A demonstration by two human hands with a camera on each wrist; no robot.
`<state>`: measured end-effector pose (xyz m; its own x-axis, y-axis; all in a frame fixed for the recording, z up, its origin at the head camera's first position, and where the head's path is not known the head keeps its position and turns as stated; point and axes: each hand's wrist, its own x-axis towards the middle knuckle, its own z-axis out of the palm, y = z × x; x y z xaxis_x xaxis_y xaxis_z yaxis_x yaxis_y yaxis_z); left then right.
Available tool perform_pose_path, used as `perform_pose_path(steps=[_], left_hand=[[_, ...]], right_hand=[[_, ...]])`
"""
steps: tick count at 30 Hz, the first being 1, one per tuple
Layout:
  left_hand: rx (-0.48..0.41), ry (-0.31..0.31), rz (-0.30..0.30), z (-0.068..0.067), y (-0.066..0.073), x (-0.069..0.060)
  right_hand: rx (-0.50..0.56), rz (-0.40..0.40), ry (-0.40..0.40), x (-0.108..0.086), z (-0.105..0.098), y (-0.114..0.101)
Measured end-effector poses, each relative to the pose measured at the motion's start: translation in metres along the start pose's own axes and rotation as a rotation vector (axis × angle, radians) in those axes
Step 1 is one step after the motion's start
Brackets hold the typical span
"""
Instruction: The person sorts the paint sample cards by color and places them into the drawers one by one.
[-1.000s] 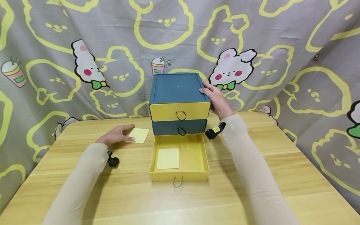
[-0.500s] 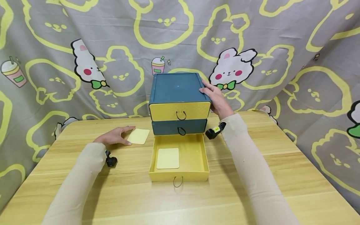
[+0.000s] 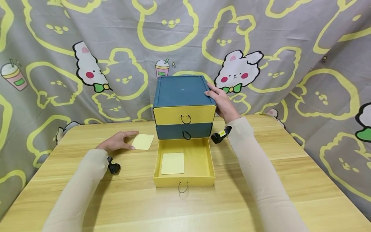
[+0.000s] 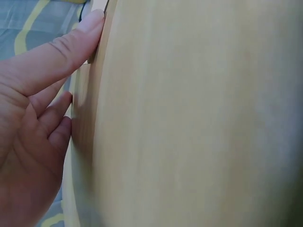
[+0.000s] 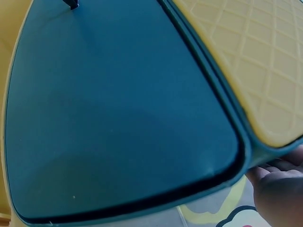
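Observation:
On the table left of the drawer box lies a pale yellow square card (image 3: 143, 141). My left hand (image 3: 117, 141) is at its left side, thumb and fingers spread apart by the card's edge. In the left wrist view the left thumb (image 4: 57, 59) reaches toward a thin edge. My right hand (image 3: 223, 101) rests against the upper right side of the blue drawer box (image 3: 182, 90), fingertips on its top edge. The bottom yellow drawer (image 3: 200, 158) is pulled out, with a second pale yellow card (image 3: 172, 163) lying flat in its left half.
The box has a yellow top drawer (image 3: 171, 115) and a blue middle drawer (image 3: 169, 132), both pushed in, with black loop pulls. It stands on a wooden table (image 3: 185, 209) near its back edge. A cartoon-patterned curtain (image 3: 116, 29) hangs behind.
My left thumb has drawn back from over the card to its left edge, and the hand has moved slightly left. My right hand and the drawer box stay put.

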<state>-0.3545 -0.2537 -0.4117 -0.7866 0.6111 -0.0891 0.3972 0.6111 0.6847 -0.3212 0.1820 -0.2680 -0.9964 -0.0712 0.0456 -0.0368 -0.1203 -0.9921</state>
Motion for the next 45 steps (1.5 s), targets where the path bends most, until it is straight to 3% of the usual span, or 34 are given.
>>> perform_pose_path(steps=[4, 7, 13, 19, 24, 30, 35, 40, 45], left_hand=[[-0.003, 0.021, 0.004, 0.000, 0.001, -0.005], [-0.052, 0.035, 0.006, -0.001, 0.002, -0.012], [-0.095, 0.075, -0.057, -0.008, 0.012, -0.034], [-0.062, 0.146, -0.057, -0.017, 0.043, -0.058], [-0.049, 0.191, 0.038, -0.015, 0.083, -0.072], [0.008, 0.199, 0.198, 0.012, 0.135, -0.073], [0.062, 0.185, 0.281, 0.048, 0.167, -0.058], [0.160, 0.163, 0.262, 0.083, 0.177, -0.038], [0.261, 0.183, 0.252, 0.102, 0.177, -0.025]], right_hand=[[0.001, 0.001, -0.006, 0.000, 0.000, 0.000], [0.001, -0.006, -0.005, 0.000, 0.000, 0.000], [-0.002, -0.006, -0.010, 0.000, -0.001, 0.002], [0.002, -0.009, -0.008, -0.001, -0.001, 0.002], [-0.002, -0.018, 0.004, -0.001, -0.001, 0.000], [-0.005, -0.010, -0.001, -0.001, -0.001, -0.002], [0.013, -0.013, -0.011, 0.001, 0.000, 0.000], [0.013, -0.018, -0.010, -0.001, 0.000, 0.000], [0.011, -0.021, -0.003, -0.001, 0.000, 0.001]])
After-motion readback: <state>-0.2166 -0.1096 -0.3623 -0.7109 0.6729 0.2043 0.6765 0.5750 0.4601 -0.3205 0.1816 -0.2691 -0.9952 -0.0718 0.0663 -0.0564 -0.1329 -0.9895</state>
